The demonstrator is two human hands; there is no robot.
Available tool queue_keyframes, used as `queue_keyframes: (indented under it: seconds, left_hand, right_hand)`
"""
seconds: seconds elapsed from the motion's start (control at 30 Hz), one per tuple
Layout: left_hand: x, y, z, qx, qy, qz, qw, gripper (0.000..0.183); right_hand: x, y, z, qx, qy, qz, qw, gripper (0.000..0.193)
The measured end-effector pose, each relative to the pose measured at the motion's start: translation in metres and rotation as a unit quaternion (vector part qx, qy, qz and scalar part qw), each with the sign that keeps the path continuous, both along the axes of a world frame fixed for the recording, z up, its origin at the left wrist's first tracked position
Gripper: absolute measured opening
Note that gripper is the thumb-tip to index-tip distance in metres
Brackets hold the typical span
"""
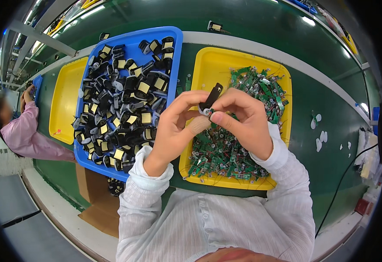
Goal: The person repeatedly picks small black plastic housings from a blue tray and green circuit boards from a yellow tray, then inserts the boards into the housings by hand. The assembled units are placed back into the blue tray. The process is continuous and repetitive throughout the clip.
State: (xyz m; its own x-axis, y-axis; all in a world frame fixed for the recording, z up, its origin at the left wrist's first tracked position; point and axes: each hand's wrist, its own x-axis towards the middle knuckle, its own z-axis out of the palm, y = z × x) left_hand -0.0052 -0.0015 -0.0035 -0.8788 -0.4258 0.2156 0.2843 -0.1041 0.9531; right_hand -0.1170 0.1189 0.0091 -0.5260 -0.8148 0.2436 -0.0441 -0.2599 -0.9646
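My left hand (pixel 172 131) is closed on a black plastic housing (pixel 213 94), which tilts up between thumb and fingers. A tan bandage (pixel 198 125) wraps the left thumb. A round whitish piece (pixel 205 111) shows at the housing's lower end. Against that end my right hand (pixel 246 118) pinches a small green circuit board (pixel 213 125), mostly hidden by the fingertips. Both hands are over the yellow tray (pixel 286 131), which holds a heap of green circuit boards (pixel 226 153) with thin wires and round pieces.
A blue tray (pixel 178 56) of black housings with pale yellow pads stands to the left. Past it lies another yellow tray (pixel 62 102), beside a person in pink (pixel 27 133). Small white pieces (pixel 319 145) lie on the green table at right. A cardboard box (pixel 101 214) stands below the blue tray.
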Motion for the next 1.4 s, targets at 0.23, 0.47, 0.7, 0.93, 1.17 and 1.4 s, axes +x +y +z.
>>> queue_keyframes:
  seconds: [0.23, 0.47, 0.7, 0.93, 1.17, 1.4]
  left_hand:
    - [-0.002, 0.0, -0.006, -0.036, 0.018, 0.021, 0.999, 0.029]
    - [-0.001, 0.001, -0.005, -0.157, 0.006, 0.095, 0.983, 0.029]
    - [-0.002, 0.005, -0.005, -0.162, 0.008, 0.112, 0.98, 0.028]
    - [-0.003, 0.005, -0.004, -0.211, 0.02, 0.111, 0.971, 0.022]
    - [-0.003, 0.009, -0.007, -0.178, 0.016, 0.102, 0.979, 0.018]
    - [-0.002, 0.008, -0.009, -0.124, 0.042, 0.056, 0.99, 0.019]
  right_hand:
    - [-0.003, 0.007, 0.003, 0.036, 0.225, -0.105, 0.968, 0.011]
    - [0.0, 0.008, 0.004, 0.034, 0.294, -0.14, 0.945, 0.012]
    - [0.002, 0.009, 0.001, 0.018, 0.337, -0.16, 0.928, 0.014]
    - [0.003, 0.008, -0.002, 0.005, 0.387, -0.162, 0.908, 0.016]
    - [0.004, 0.006, -0.006, -0.007, 0.405, -0.141, 0.903, 0.018]
    - [0.002, 0.007, -0.005, -0.006, 0.372, -0.108, 0.922, 0.017]
